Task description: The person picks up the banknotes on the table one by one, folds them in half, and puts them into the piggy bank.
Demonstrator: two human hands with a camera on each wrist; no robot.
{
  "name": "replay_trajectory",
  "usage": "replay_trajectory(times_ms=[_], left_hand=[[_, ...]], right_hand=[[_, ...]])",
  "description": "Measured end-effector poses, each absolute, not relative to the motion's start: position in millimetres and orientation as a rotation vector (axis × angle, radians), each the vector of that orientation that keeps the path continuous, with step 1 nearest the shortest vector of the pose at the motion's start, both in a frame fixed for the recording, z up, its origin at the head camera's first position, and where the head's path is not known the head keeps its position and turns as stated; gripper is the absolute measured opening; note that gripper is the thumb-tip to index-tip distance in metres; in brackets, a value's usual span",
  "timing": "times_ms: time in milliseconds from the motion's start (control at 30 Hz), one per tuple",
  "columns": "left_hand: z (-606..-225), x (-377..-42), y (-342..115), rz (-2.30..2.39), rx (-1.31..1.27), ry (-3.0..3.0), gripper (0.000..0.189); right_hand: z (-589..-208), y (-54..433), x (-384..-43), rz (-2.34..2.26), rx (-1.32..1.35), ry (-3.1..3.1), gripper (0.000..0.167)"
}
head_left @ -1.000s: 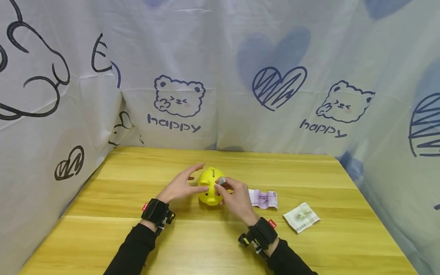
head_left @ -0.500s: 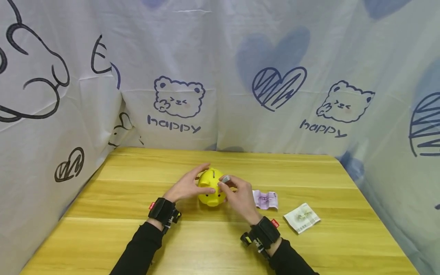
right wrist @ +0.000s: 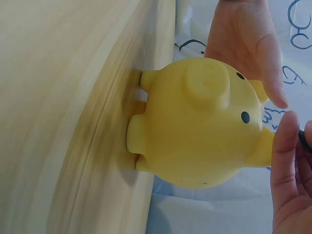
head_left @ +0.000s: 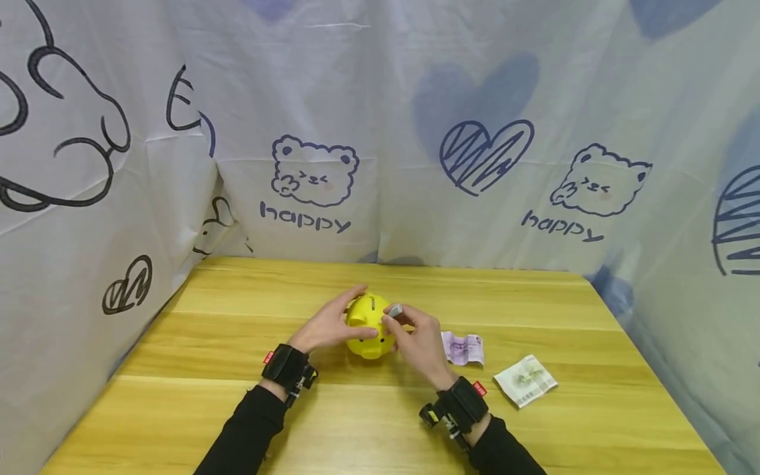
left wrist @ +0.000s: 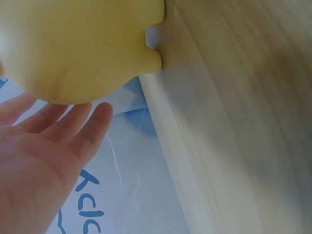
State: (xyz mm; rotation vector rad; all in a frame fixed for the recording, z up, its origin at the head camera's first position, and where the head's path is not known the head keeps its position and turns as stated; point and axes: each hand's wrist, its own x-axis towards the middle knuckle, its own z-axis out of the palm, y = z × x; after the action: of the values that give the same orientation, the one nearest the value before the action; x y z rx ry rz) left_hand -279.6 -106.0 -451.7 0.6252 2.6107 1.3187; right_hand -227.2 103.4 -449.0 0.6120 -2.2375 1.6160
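A yellow piggy bank point(head_left: 371, 348) stands on its feet on the table, its snout towards me and the slot on its back in sight. My left hand point(head_left: 330, 326) lies round its left side, thumb over the head, fingers extended behind it; in the left wrist view the fingertips point(left wrist: 100, 117) are at the bank's body. Above the bank's right side, my right hand point(head_left: 423, 343) pinches a small grey piece point(head_left: 396, 309) between thumb and fingers. In the right wrist view only a dark edge of that piece point(right wrist: 304, 141) shows; its kind is unclear.
A creased purple banknote point(head_left: 464, 349) lies right of the right hand, partly hidden by it. Further right is a pale greenish note point(head_left: 526, 380). Behind the wooden table point(head_left: 267, 429) and at its sides hangs a white printed cloth point(head_left: 386, 218).
My left hand has moved right, closer round the piggy bank, its thumb now further over the head. The right hand with the small grey piece has shifted slightly right.
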Motion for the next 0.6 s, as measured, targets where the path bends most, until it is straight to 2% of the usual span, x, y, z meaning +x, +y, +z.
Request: replay_trajectory(times_ms=[133,367,600], left_hand=[[-453,-282,-103,1.306,0.633,2.621,0.104],[-457,-280,-99,1.294,0.627,2.631,0.102],[-456,-278,-95,1.291,0.59,2.636,0.101]], right_hand=[[-448,104,-229,1.619,0.618,-2.228,0.011],[-422,100,-210,1.619,0.588,-2.263,0.011],[-447,104,-229,1.619,0.546,-2.248,0.013]])
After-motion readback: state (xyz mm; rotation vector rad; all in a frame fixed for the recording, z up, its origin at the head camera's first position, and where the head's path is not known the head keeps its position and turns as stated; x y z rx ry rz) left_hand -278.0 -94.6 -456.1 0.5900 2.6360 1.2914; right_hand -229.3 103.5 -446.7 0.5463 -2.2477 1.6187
